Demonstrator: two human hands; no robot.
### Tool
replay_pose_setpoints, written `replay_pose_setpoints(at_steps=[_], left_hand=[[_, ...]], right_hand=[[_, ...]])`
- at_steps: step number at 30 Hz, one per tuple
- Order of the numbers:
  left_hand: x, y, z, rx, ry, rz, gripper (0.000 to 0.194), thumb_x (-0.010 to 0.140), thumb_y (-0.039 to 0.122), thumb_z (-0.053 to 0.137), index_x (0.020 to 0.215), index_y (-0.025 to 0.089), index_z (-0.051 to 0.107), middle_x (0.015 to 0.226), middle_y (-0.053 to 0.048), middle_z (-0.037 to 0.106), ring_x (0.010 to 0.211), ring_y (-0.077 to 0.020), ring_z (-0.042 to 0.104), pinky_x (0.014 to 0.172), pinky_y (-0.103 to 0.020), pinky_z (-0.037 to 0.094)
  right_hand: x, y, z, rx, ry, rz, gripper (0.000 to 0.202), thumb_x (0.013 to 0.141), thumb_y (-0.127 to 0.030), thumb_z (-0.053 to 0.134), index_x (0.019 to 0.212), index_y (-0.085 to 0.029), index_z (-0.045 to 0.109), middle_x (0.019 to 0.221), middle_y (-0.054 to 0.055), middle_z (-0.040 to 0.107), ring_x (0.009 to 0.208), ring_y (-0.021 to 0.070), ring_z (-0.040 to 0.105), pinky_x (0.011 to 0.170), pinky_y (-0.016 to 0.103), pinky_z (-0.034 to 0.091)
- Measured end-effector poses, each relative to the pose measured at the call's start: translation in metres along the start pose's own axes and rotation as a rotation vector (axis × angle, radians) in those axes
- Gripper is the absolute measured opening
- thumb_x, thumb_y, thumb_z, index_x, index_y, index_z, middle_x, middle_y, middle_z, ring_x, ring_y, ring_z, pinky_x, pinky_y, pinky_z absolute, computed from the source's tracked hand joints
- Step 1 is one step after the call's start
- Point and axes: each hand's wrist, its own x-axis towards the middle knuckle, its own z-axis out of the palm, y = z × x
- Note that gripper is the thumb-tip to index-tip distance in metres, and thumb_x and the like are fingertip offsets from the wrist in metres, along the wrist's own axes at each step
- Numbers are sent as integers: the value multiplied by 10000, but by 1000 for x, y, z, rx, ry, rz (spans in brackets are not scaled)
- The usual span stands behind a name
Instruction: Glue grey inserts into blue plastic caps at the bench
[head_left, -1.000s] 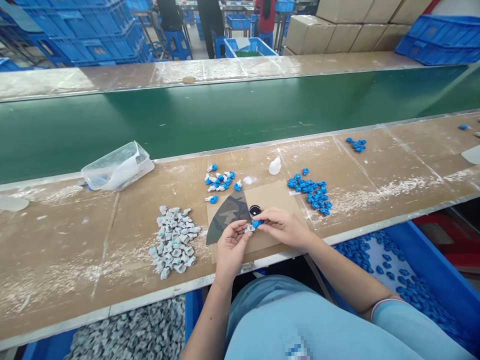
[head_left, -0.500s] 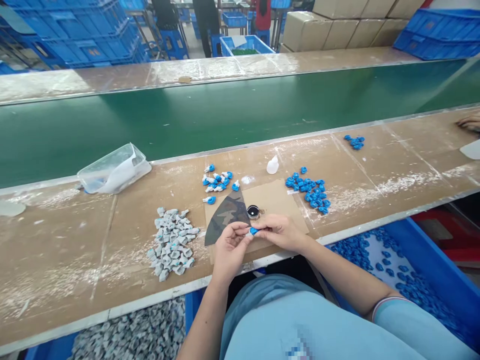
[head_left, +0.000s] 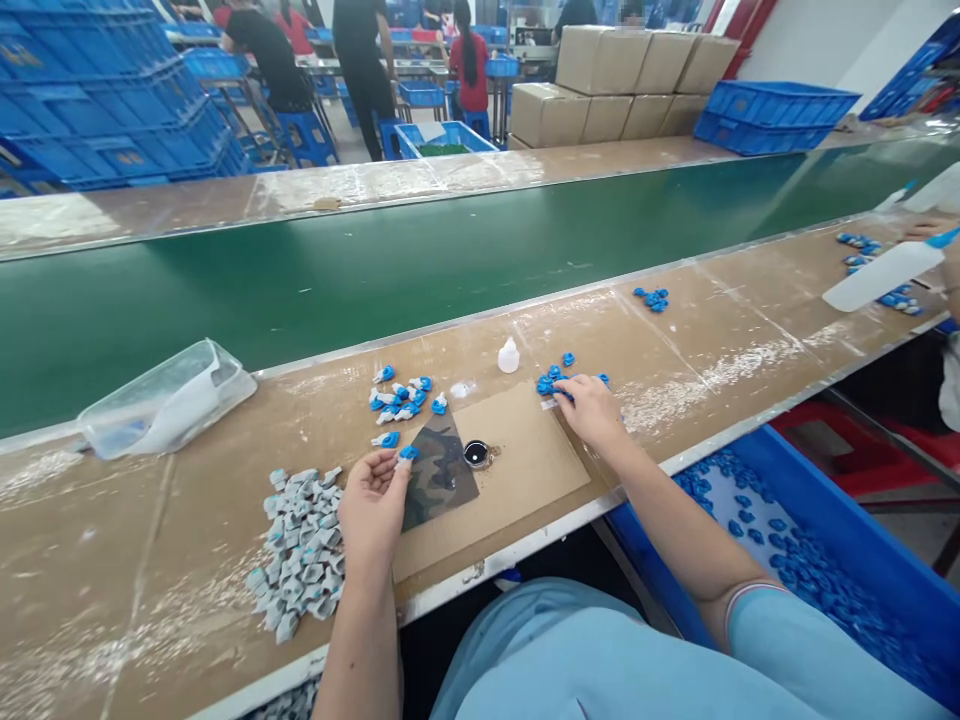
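Observation:
My left hand (head_left: 373, 510) pinches a small blue-and-grey plastic part (head_left: 408, 453) between thumb and fingertips, beside a group of joined blue-and-white parts (head_left: 401, 398). To the right, my right hand (head_left: 595, 412) has its fingertips together on a small blue piece at the near side of the blue pile (head_left: 551, 378), part of which it covers. Between the hands, a small round dish of dark liquid (head_left: 475, 454) stands on a cardboard sheet (head_left: 525, 480), next to a camouflage-patterned piece (head_left: 442, 475). A heap of loose grey parts (head_left: 304, 545) lies left of my left hand.
A small white bottle (head_left: 508, 355) stands behind the cardboard. At the left lies a clear plastic container (head_left: 169, 400). A green conveyor belt (head_left: 337, 265) runs behind the bench. A blue bin (head_left: 847, 520) of blue pieces is below right. Another person's hand (head_left: 926, 232) shows far right.
My hands were together over the cardboard, holding one part. They have moved apart: the left, with the part, to the joined group, the right to the blue pile. The view has tilted up and turned right.

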Motion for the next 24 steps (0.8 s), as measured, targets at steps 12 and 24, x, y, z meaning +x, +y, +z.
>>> replay_pose_setpoints(at_steps=[12, 24], left_hand=[[-15, 8, -61, 461, 193, 249, 247, 742, 325, 547, 921, 179, 634, 868, -76, 687, 766, -196, 635, 740, -357, 518], [-25, -2, -63, 1106, 15, 429, 215, 762, 178, 510, 900, 185, 675, 874, -106, 657, 892, -285, 565, 859, -432, 422]], right_hand=[[-2, 10, 5, 163, 28, -213, 146, 780, -162, 575, 858, -212, 688, 814, 59, 641, 728, 200, 627, 676, 313, 505], [-15, -13, 5, 598, -145, -380, 226, 824, -380, 600, 919, -207, 709, 918, 67, 697, 613, 134, 622, 639, 294, 558]])
